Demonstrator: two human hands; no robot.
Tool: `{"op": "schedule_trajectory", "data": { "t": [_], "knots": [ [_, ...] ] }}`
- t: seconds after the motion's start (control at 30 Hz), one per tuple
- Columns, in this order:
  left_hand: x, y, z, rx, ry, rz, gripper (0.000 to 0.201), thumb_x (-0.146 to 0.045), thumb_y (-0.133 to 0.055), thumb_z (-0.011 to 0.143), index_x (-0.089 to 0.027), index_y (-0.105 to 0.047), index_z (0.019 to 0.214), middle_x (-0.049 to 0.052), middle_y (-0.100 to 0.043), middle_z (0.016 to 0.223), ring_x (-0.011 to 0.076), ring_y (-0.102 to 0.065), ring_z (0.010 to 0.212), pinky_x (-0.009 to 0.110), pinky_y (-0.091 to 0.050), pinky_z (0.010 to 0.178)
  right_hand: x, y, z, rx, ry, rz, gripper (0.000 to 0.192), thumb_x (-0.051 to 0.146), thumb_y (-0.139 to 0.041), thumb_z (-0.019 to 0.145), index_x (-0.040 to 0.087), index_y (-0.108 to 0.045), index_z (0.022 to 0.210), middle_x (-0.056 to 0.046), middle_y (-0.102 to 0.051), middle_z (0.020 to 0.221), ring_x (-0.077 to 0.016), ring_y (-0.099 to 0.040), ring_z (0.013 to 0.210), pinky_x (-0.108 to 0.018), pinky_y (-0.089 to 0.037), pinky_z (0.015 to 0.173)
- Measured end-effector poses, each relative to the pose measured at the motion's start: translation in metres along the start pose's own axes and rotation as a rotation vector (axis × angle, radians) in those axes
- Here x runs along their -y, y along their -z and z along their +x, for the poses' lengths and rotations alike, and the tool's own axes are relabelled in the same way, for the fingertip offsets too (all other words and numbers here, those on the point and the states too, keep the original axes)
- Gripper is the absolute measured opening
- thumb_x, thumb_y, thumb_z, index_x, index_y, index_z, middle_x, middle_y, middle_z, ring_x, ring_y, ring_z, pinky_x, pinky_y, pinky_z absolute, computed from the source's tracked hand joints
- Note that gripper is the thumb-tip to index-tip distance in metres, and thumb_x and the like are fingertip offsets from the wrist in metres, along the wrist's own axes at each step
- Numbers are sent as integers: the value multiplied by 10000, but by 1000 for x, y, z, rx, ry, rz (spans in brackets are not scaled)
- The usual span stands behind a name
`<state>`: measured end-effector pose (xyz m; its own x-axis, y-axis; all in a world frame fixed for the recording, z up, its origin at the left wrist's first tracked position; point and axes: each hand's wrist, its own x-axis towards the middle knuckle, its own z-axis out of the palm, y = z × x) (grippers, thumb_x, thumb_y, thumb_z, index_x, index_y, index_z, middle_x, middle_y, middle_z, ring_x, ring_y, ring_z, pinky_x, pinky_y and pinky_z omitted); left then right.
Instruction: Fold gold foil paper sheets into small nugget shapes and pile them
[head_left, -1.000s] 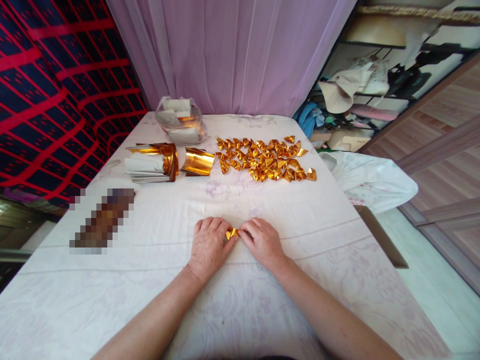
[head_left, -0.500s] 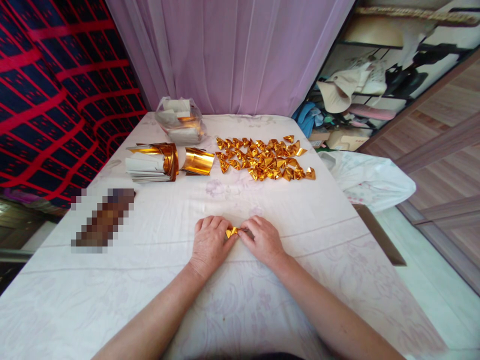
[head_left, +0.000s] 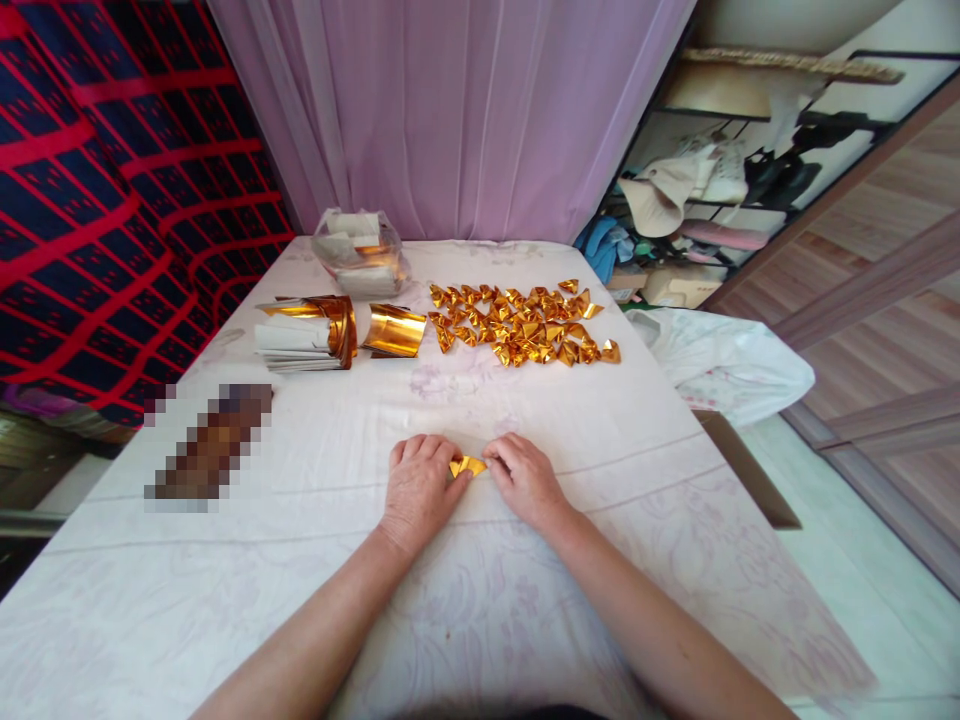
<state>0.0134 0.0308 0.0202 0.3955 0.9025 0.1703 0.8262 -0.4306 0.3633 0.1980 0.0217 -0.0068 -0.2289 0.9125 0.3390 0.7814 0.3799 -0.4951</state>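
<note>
A small piece of gold foil paper lies folded on the white tablecloth between my two hands. My left hand presses its left end with curled fingers. Its right end is pinched by the fingertips of my right hand. Farther back, several folded gold foil shapes lie spread in a patch. To their left stands a curled gold foil sheet beside a stack of foil sheets with white backs.
A clear plastic bag with paper sits at the back of the table. A blurred brown object lies at the left. A pink curtain hangs behind. Shelves with clothes and a white cloth bundle are at the right.
My hands stay on the foil piece, and the fingers have shifted slightly so more of the gold shows between them. The view has tilted a little.
</note>
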Motion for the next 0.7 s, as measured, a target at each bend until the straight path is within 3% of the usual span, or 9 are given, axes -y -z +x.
{"op": "schedule_trajectory", "data": {
  "t": [0.23,0.7],
  "knots": [
    [1,-1,1,-9,6,-20,147,-371,-625,858,-225,-625,876,41,-650,935,253,-541,962,425,-368,860,9,1,0,3,-42,-42,61,161,-581,853,214,-579,823,-15,-616,811,-176,-576,802,-283,-425,740],
    [5,7,1,45,0,-80,94,-269,-629,826,-233,-646,911,25,-663,968,243,-554,996,418,-370,885,26,-2,-5,20,79,-212,196,87,-542,878,213,-691,870,-43,-627,859,-182,-545,818,-298,-440,745]
  ]
}}
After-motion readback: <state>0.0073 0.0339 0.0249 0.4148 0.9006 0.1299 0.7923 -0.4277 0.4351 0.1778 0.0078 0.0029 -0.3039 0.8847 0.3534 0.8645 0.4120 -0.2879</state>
